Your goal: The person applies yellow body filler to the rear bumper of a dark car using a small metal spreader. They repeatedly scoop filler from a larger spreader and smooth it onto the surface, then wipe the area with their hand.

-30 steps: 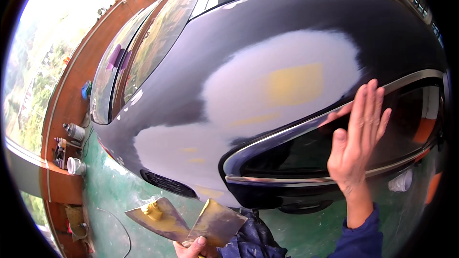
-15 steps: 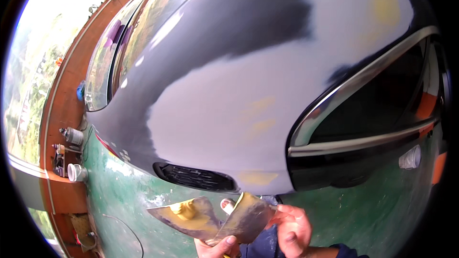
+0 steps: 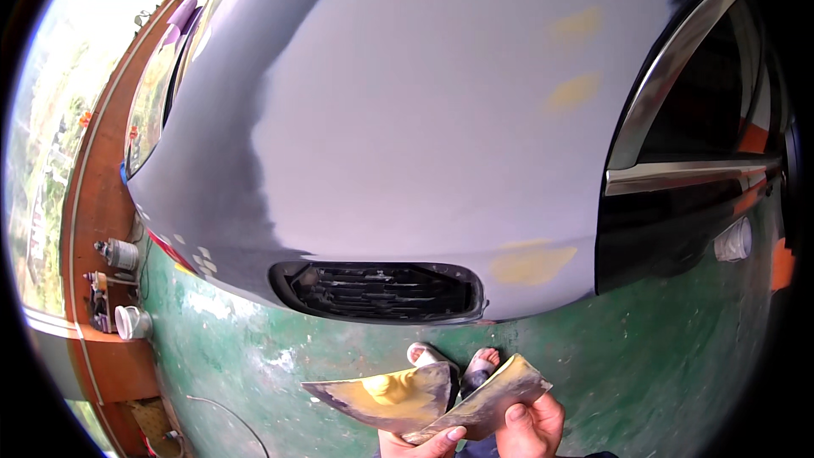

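Observation:
Low in the head view, my left hand point(image 3: 424, 443) is closed on a putty spreader point(image 3: 339, 396), a thin worn blade smeared yellow. A mound of yellow putty point(image 3: 392, 387) sits on it. My right hand point(image 3: 532, 431) grips a second spreader point(image 3: 490, 400), thumb on its face, with yellow along its upper edge. The lower end of this second blade overlaps the first, close to my left thumb. Beyond both hands is the car's rear side panel point(image 3: 407, 136), sanded to pale grey, with yellow putty patches point(image 3: 532, 263) on it.
A dark rectangular opening point(image 3: 381, 291) lies in the panel's lower edge. To the right is a chrome-trimmed side window point(image 3: 695, 93). Tins and a white bucket point(image 3: 133, 322) stand along the left wall; a hose point(image 3: 229, 411) lies on the green floor point(image 3: 254, 356). My feet point(image 3: 482, 359) show below.
The view has shifted closer and lower on the panel. Both hands have moved a little right and down in the picture, still holding the two spreaders, with the putty mound remaining on the left one.

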Tool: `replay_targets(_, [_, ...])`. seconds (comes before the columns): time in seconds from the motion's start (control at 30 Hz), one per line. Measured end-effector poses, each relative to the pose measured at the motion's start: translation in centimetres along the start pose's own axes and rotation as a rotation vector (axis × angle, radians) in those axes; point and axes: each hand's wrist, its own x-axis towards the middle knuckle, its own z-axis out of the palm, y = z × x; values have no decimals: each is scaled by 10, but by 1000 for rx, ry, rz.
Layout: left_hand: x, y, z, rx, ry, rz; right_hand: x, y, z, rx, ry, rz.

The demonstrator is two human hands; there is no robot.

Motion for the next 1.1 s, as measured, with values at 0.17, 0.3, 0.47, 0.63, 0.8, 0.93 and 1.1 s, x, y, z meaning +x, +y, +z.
replay_targets(0.17, [6, -10, -7, -18, -16, 9, 7, -3, -13, 109, 13, 128])
replay_targets(0.3, [10, -20, -15, -10, -25, 28, 14, 7, -36, 128, -110, 75])
replay_targets(0.47, [16, -42, -20, -55, 73, 74, 19, 11, -29, 160, 15, 123])
replay_targets(0.63, [24, -45, -48, 38, 54, -21, 21, 8, -30, 204, 171, -20])
replay_targets(0.8, [43, -36, -72, 133, -7, -7, 21, 35, -31, 55, 187, -282])
replay_targets(0.93, [51, -24, -90, 207, -65, -34, 20, 52, -30, 13, 313, -434])
replay_targets(1.1, [55, -29, -106, 166, -118, 0, 10, 66, -37, 25, 551, -390])
